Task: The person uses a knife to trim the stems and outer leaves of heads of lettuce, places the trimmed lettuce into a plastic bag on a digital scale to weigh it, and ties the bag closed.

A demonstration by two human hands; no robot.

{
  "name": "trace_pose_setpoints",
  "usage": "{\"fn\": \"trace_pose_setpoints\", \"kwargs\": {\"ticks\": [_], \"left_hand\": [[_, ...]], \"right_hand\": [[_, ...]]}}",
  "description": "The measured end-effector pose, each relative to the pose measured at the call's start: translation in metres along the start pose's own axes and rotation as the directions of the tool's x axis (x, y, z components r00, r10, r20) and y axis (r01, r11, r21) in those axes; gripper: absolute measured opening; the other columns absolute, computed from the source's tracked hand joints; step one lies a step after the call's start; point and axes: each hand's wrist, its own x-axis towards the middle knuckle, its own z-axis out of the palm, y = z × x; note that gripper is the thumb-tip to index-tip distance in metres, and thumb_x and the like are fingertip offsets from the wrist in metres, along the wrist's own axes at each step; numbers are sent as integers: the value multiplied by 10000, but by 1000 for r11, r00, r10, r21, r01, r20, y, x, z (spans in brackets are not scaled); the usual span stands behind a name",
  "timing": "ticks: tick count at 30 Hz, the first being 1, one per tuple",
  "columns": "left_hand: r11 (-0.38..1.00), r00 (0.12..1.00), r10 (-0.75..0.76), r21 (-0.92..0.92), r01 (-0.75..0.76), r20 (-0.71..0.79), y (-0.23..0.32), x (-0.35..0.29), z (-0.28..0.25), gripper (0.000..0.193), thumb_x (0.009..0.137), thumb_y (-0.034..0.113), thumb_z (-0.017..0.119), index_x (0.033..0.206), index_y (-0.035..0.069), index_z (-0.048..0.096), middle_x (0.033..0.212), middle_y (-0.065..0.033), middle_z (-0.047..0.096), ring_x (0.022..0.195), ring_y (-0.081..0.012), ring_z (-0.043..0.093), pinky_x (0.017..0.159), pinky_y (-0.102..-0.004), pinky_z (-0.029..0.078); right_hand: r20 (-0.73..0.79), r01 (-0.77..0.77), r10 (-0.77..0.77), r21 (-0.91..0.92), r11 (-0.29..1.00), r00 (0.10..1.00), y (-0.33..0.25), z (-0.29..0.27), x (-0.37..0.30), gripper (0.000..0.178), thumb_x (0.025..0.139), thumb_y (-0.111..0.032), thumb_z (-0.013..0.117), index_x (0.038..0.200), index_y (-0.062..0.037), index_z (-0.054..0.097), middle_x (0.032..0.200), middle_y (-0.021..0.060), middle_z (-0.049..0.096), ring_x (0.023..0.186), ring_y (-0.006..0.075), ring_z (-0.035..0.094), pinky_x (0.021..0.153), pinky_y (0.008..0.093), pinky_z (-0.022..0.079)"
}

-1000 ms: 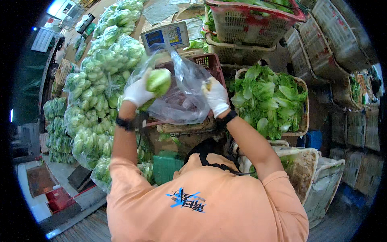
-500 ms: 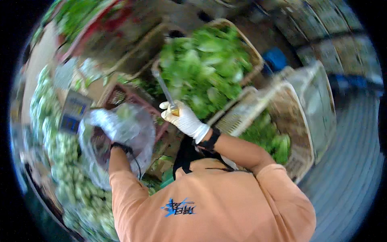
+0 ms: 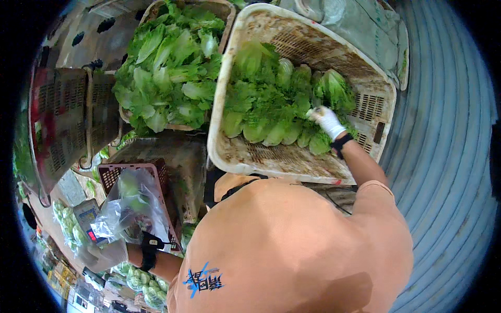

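My right hand (image 3: 327,123), in a white glove, is closed over the leafy heads in a large white crate (image 3: 222,112). A thin grey sliver by its fingers looks like the blade of the knife (image 3: 316,101). Leafy green heads, like lettuce or cabbage (image 3: 276,96), stand packed in this crate. At the lower left, my left hand (image 3: 110,254), also gloved, is beside a clear plastic bag (image 3: 148,195) with a pale green head inside. Its fingers are blurred and partly hidden. The bag rests at a pinkish-brown crate (image 3: 163,175).
Another crate heaped with loose green leaves (image 3: 169,73) stands at the upper left. A small scale-like device with a display (image 3: 87,219) is beside the bag. Wrapped vegetables (image 3: 140,280) lie at the lower left. Corrugated grey sheeting (image 3: 443,156) runs along the right.
My body has turned right. My right hand, with the yellow-handled knife, has moved from near the leaf heap into the large crate. My left hand has come out of the plastic bag's mouth.
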Motion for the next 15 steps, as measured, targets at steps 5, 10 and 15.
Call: {"fn": "trace_pose_setpoints", "kwargs": {"ticks": [5, 10, 15], "left_hand": [[941, 634, 109, -285, 183, 766, 162, -90, 91, 377, 837, 264, 522, 1090, -13, 562, 1109, -122, 556, 1026, -232, 532, 900, -366, 408], [832, -196, 206, -66, 550, 959, 238, -253, 144, 400, 866, 283, 522, 1184, 42, 534, 1102, -71, 598, 971, -167, 565, 822, -295, 432], [855, -545, -77, 337, 395, 835, 188, -388, 174, 259, 882, 259, 476, 1071, 116, 580, 1061, -43, 621, 948, -173, 575, 764, -277, 419]], "right_hand": [[216, -351, 332, 57, 935, 918, 47, 68, 11, 518, 772, -486, 651, 943, -5, 561, 753, 61, 564, 564, 155, 478, 439, 311, 390], [-137, -193, 280, 448, 873, 950, 97, 156, 58, 623, 745, -310, 723, 1127, 78, 420, 946, 182, 576, 752, 238, 569, 598, 375, 490], [-184, -472, 522, 256, 843, 833, 60, 157, 49, 793, 674, -345, 784, 1220, 75, 391, 1158, 266, 523, 1009, 358, 555, 837, 404, 460]]}}
